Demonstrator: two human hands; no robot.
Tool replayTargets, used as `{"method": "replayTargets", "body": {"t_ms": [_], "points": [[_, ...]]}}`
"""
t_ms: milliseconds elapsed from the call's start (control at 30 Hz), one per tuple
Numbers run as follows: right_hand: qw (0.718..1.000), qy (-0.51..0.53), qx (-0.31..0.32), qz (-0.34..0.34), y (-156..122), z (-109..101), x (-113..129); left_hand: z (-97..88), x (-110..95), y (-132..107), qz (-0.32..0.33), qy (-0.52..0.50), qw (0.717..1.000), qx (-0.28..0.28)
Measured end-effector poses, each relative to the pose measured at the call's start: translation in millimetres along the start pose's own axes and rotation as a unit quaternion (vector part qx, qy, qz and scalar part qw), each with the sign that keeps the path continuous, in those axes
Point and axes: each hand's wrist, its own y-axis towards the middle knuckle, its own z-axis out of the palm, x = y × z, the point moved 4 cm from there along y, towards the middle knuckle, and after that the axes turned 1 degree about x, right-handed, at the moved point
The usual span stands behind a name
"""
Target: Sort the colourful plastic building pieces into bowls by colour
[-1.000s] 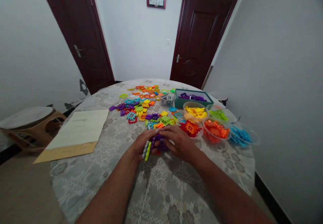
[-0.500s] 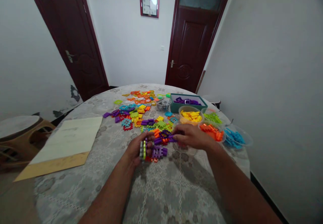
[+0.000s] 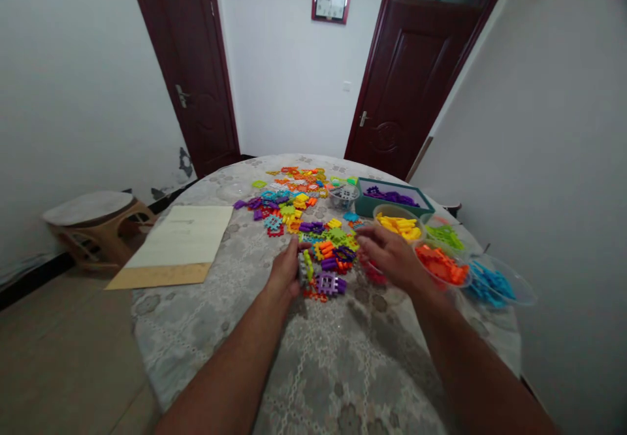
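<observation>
The left hand [image 3: 285, 269] is clamped on a grey piece [image 3: 302, 269] and a lime piece [image 3: 308, 265], both upright and side by side at its three o'clock, above the desk [image 3: 343, 363]. The right hand [image 3: 392, 255] hangs well apart from it, partly curled and blurred; I cannot tell whether its fingers are together or grip anything. Red pieces [image 3: 373, 273] sit just at its eight o'clock, partly hidden by it.

A purple piece [image 3: 327, 283] lies near the left hand, toward four o'clock, and mixed pieces [image 3: 289, 211] spread out at its twelve o'clock. Paper [image 3: 186, 232] lies at its ten o'clock.

From the right hand, yellow pieces [image 3: 399, 227] are at twelve o'clock with a teal box [image 3: 367, 208] behind, green pieces [image 3: 445, 236] at two, orange pieces [image 3: 443, 266] at three, and blue pieces [image 3: 490, 285] farther along three.
</observation>
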Motion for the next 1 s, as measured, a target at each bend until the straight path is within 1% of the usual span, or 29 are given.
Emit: {"method": "replayTargets", "body": {"t_ms": [33,67,100,167,233,267,333,367,433,500,533,600,667,767,900,1000], "points": [[0.998,-0.010,0.052,-0.021,-15.2,21.7,13.1,-1.2,-0.5,-0.2,0.016,0.006,1.000,-0.019],[0.995,-0.012,0.089,-0.034,-28.5,41.9,24.0,-2.0,-1.0,-0.5,0.033,0.014,0.999,-0.036],[0.994,-0.010,0.098,-0.039,-38.6,59.3,31.9,-2.5,-1.3,-0.7,0.050,0.021,0.997,-0.051],[0.996,0.003,0.083,-0.031,-48.9,86.6,38.6,-2.3,-0.9,-0.8,0.083,0.037,0.994,-0.068],[0.998,0.009,0.055,-0.021,-48.4,103.0,35.7,-1.7,1.4,0.1,0.104,0.047,0.990,-0.083],[0.999,0.005,0.044,-0.018,-45.9,107.1,32.1,-1.3,3.2,0.8,0.108,0.044,0.989,-0.089],[1.000,-0.002,0.022,-0.009,-39.7,108.5,22.8,0.7,7.4,2.3,0.109,0.018,0.990,-0.089],[1.000,0.001,0.009,0.000,-36.8,106.6,17.7,2.9,9.4,2.7,0.104,-0.003,0.992,-0.073],[0.999,0.019,-0.015,0.023,-32.5,100.8,7.8,10.2,12.2,1.7,0.084,-0.037,0.996,-0.007],[0.998,0.034,-0.034,0.036,-30.2,95.1,1.4,18.4,12.9,-3.3,0.063,-0.039,0.995,0.072],[0.998,0.032,-0.045,0.035,-29.4,92.4,-0.1,21.6,12.4,-6.9,0.054,-0.029,0.993,0.101],[0.997,0.014,-0.068,0.026,-28.6,87.4,-0.1,25.4,10.4,-14.2,0.045,-0.007,0.990,0.132],[0.996,-0.015,-0.089,0.014,-27.9,83.5,2.4,26.9,8.0,-19.2,0.039,0.009,0.990,0.137],[0.994,-0.040,-0.097,0.005,-26.9,80.4,5.6,26.8,4.7,-19.5,0.042,0.024,0.990,0.132],[0.994,-0.026,-0.103,0.003,-27.9,77.1,6.6,24.7,3.8,-12.2,0.031,0.011,0.989,0.142],[0.994,-0.007,-0.106,0.003,-28.7,65.9,8.5,21.4,3.9,-8.6,0.007,-0.004,0.992,0.125]]}}
